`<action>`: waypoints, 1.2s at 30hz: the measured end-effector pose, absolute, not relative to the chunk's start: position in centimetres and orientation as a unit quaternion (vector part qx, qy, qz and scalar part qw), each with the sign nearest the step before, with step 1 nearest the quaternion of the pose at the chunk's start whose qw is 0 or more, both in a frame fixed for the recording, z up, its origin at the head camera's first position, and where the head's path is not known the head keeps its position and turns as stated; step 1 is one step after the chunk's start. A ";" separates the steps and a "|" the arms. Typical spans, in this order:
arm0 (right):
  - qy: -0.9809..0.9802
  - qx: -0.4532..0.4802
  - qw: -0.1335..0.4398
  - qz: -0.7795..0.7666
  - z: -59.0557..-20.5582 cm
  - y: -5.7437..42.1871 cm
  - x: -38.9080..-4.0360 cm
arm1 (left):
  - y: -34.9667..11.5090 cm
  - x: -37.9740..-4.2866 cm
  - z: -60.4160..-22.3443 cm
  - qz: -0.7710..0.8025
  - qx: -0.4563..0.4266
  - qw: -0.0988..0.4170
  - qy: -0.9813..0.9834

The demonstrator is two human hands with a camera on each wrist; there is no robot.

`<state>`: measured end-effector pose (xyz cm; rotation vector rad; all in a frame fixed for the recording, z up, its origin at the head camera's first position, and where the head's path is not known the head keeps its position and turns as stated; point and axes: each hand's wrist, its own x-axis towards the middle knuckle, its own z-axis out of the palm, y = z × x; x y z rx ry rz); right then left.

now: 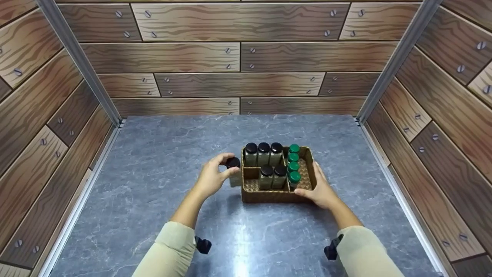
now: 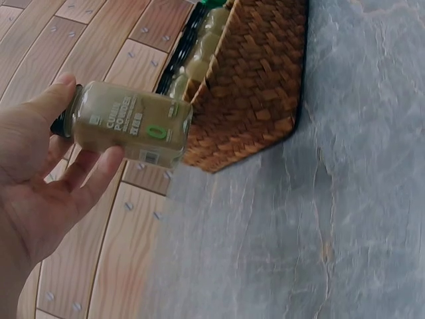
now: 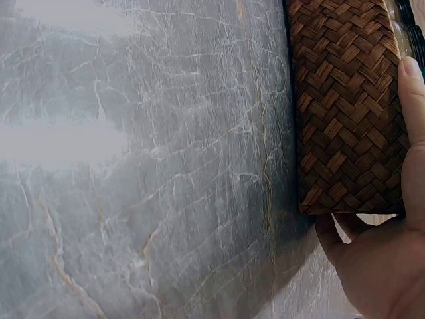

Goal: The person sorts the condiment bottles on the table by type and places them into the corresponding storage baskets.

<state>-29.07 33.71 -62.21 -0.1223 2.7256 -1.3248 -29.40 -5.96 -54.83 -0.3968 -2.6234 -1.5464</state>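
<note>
My left hand (image 1: 210, 177) pinches a glass spice jar (image 1: 235, 180) by its black cap, just left of a woven basket (image 1: 269, 197). In the left wrist view the jar's label (image 2: 123, 119) reads cumin powder. The basket has compartments: three black-capped jars (image 1: 263, 154) stand in the back left one and two more (image 1: 273, 179) in the front left one, which has bare floor at its left. A row of several green-capped jars (image 1: 294, 167) lines the right compartment. My right hand (image 1: 323, 191) holds the basket's front right corner, thumb at the front rim, fingers along the right side.
A grey marbled tabletop (image 1: 161, 161) lies under everything. Wood-patterned panels (image 1: 238, 57) close off the back and both sides, with metal posts (image 1: 84, 65) at the corners. Light glares off the table in front of the basket.
</note>
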 end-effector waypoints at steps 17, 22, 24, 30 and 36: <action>0.899 -0.041 0.048 -0.434 -62.2 34.0 -29.1 | -1.7 -30.0 -53.8 -0.484 -0.185 0.034 -0.855; 0.898 -0.043 0.048 -0.435 -62.4 33.9 -29.2 | -1.0 -30.5 -54.9 -0.481 -0.191 0.017 -0.855; 0.897 -0.043 0.045 -0.437 -62.5 33.9 -29.2 | -0.9 -30.7 -55.4 -0.478 -0.193 0.011 -0.857; 0.895 -0.043 0.053 -0.441 -62.5 33.8 -29.1 | -0.7 -31.1 -56.9 -0.452 -0.201 0.005 -0.869; 0.893 -0.043 0.049 -0.445 -62.5 33.9 -29.2 | -0.6 -31.5 -58.1 -0.441 -0.207 0.009 -0.873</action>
